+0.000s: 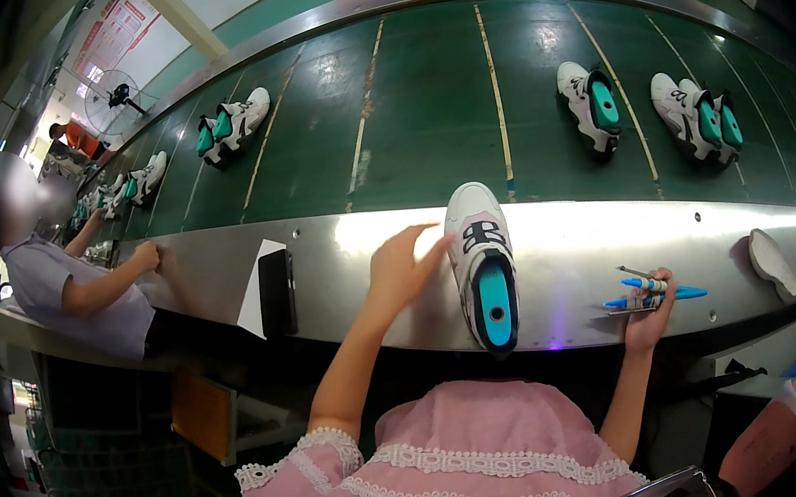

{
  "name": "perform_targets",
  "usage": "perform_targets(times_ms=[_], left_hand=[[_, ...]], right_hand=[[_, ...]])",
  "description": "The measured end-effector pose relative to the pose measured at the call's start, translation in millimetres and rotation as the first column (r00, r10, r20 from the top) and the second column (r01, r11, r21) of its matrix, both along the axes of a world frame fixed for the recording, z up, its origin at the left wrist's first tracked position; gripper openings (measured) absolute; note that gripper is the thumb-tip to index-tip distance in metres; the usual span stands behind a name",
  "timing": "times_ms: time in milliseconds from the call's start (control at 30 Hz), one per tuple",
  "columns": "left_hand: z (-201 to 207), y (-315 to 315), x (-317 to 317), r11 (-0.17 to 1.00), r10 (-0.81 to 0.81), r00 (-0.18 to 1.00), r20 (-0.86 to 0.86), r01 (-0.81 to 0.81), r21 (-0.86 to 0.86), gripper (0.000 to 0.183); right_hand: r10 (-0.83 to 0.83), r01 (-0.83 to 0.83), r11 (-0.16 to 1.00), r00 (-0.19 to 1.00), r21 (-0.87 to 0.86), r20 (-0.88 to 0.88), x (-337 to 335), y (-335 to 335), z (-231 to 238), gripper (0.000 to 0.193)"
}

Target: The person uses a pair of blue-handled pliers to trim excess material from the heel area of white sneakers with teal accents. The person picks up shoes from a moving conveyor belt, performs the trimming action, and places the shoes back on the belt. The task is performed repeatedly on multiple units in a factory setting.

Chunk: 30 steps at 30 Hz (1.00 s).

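A white sneaker [459, 224] with black trim and a turquoise insert [494, 291] stands on the steel ledge in front of me, toe pointing away. My left hand [403, 270] is at its left side, with thumb and fingers apart; the fingertips reach the upper near the toe, and whether they press on it I cannot tell. Off to the right, my right hand [652, 315] is closed round blue pens [684, 293] and a thin metal tool [634, 273], above the ledge and apart from the sneaker.
Beyond the ledge runs a green conveyor belt [429, 96] with yellow lines, carrying sneakers [590, 111] at right and more [238, 119] at left. A black phone [276, 293] lies on white paper. A pale sole-shaped piece [773, 264] rests at right. A co-worker [75, 288] works at left.
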<state>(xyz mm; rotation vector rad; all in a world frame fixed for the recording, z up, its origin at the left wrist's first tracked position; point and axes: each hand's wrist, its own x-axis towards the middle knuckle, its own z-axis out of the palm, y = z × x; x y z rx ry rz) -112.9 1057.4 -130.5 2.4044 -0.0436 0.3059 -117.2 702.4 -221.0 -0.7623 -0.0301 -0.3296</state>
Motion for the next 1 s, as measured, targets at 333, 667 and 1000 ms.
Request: perform_targets(times_ms=[333, 667, 1000], left_hand=[[-29, -28, 110, 0.887, -0.180, 0.947, -0.267, 0.039, -0.460, 0.053], [84, -63, -52, 0.772, -0.284, 0.851, 0.441, 0.476, -0.421, 0.045], [83, -79, -85, 0.829, -0.368, 0.761, 0.534, 0.529, -0.183, 0.044]], right_hand=[[0.018, -0.011, 0.959, 1.000, 0.285, -0.021, 1, -11, -8, 0.027], [-0.071, 0.076, 0.997, 0.987, 0.028, -0.146, 4, -1, -14, 0.033], [-0.257, 0.263, 0.955, 0.965, -0.136, 0.056, -26, 60, 93, 0.040]])
